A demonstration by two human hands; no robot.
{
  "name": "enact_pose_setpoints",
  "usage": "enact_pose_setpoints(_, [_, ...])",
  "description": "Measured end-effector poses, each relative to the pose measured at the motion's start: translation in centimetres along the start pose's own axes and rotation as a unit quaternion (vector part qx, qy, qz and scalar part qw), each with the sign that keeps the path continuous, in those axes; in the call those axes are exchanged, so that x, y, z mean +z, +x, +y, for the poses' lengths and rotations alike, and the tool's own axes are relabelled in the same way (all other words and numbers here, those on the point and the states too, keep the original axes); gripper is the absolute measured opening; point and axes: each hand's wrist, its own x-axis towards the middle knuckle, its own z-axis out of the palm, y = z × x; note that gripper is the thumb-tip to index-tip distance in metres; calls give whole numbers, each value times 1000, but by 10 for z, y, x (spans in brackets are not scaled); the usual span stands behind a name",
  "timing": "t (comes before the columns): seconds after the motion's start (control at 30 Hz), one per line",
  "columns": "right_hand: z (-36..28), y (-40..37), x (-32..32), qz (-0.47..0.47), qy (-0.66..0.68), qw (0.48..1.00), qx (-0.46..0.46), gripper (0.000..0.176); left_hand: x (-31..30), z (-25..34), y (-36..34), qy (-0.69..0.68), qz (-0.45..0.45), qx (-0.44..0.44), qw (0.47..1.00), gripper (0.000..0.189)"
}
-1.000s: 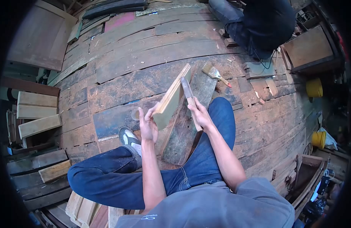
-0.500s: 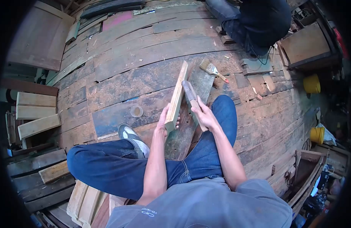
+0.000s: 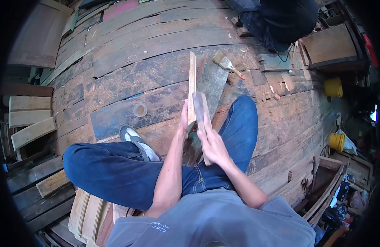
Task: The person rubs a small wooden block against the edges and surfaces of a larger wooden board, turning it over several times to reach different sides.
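Holding board [image 3: 192, 84], paintbrush [image 3: 228, 64] beyond, cup [image 3: 140, 110] nearby

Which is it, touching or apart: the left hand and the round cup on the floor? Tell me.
Apart: the head view shows floorboards between the left hand and the cup.

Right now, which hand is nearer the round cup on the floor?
Left: the left hand, holding the board, is right of the cup; the right hand, gripping the tool, is farther right.

A woodworking workshop: sawdust litters the plank floor [image 3: 128, 68], with cut boards [image 3: 31, 111] stacked at nine o'clock
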Motion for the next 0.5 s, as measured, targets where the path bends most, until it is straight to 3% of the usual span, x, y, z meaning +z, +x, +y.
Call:
enact_pose_setpoints(0.1, [-6,17,-2,-1,33,999,23,70,27,9,-11,-55,34,12,998,73])
enact_pose_setpoints(0.13, [-13,12,-7,-36,20,998,56,71,25,9,-12,-59,6,12,998,75])
enact_pose_setpoints(0.23, [1,-18,-4,-13,31,999,-38,72,21,1,-5,-18,23,27,999,74])
enact_pose_setpoints(0.37, [7,3,-21,-41,45,998,-1,72,27,-14,7,19,56,80,995,78])
enact_pose_setpoints(0.5, [-4,35,-25,-51,33,996,68,71,19,-16,10,32,59,36,997,79])
